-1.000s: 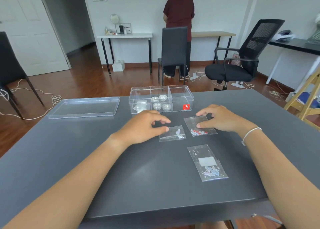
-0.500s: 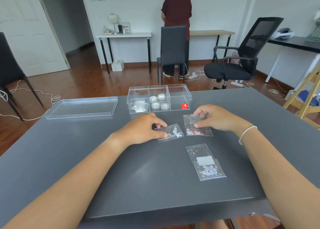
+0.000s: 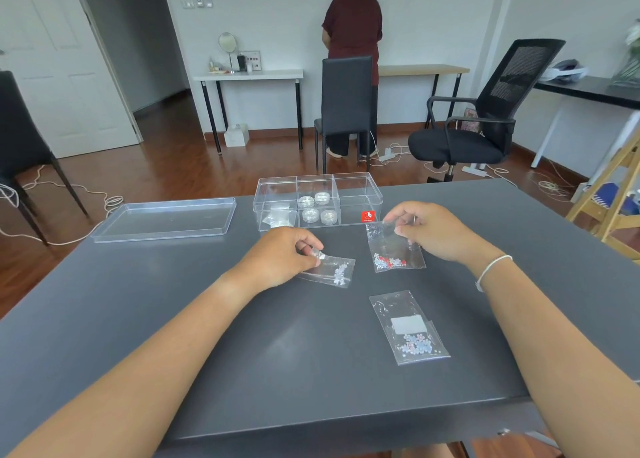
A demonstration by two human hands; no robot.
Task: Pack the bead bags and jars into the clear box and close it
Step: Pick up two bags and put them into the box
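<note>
On the grey table (image 3: 173, 319), the clear box (image 3: 356, 194) sits open at the far side, jars (image 3: 317, 208) inside. My left hand (image 3: 280, 257) pinches a pale-bead bag (image 3: 334, 270); my right hand (image 3: 429, 231) pinches the red-bead bag (image 3: 393, 253). A third bag (image 3: 408, 326) lies nearer.
</note>
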